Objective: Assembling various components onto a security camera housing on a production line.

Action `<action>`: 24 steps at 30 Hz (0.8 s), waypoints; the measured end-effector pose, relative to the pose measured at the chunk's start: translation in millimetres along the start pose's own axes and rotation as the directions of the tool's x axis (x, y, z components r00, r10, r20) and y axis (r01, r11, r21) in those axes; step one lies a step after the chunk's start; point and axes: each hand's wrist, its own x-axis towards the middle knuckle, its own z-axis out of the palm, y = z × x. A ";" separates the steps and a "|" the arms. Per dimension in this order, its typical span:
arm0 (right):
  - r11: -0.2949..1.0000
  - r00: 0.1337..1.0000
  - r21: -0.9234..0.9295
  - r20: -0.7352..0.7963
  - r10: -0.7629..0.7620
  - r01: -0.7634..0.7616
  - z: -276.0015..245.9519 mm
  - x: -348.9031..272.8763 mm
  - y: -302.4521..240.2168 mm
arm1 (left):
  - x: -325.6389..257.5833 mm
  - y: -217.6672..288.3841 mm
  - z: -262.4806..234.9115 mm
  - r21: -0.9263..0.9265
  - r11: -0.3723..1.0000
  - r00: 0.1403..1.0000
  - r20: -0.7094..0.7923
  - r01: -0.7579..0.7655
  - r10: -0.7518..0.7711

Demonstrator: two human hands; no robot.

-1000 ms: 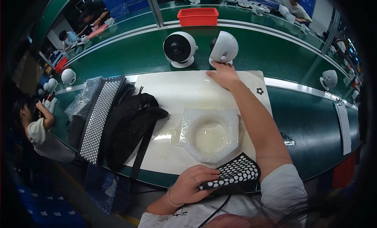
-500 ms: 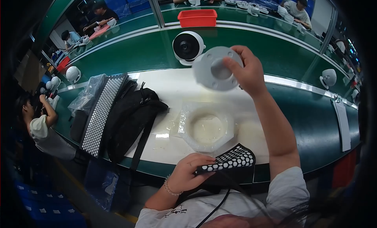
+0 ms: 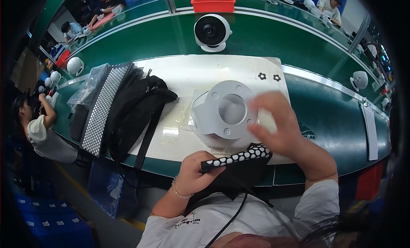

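Observation:
A pale grey-white camera-like device lies on the work mat, its ring-shaped base facing up and a flat neck on its left side. Beneath it, the plastic-wrapped octagonal foam ring is mostly covered. My right hand, blurred, is just right of the base with thumb and fingers spread and nothing between them. Near the table's front edge, my left hand grips a black strap-like piece with white honeycomb dots; what it is attached to is partly hidden. A similar white camera with a black front stands farther back.
A black bag, a honeycomb-patterned panel and clear plastic lie on the left of the white mat. A red bin sits at the back. A clipboard-like strip lies far right. Other people work around the benches.
My right hand has brought the round device down onto the foam ring and let go of it. The left hand still holds the dotted strap. The whole view has shifted somewhat.

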 end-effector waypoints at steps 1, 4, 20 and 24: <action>0.997 0.991 -0.016 0.113 -0.078 0.080 -6.5 -2.5 -10.5 | -0.5 0.0 0.1 -0.003 1.000 1.000 -0.004 0.004 -0.004; 0.991 0.945 -0.049 0.312 -0.103 0.124 -6.8 -3.1 -39.9 | -0.2 0.3 0.0 0.024 0.999 0.999 -0.006 0.046 -0.046; 0.941 0.936 -0.117 0.197 -0.291 0.318 8.8 -11.9 -45.6 | -1.3 -1.1 -3.3 -0.030 0.999 0.999 0.012 0.032 -0.031; 0.935 0.935 -0.112 0.164 -0.315 0.335 12.3 -10.6 -46.3 | -1.7 -1.9 0.5 -0.047 0.999 0.998 -0.060 -0.004 0.002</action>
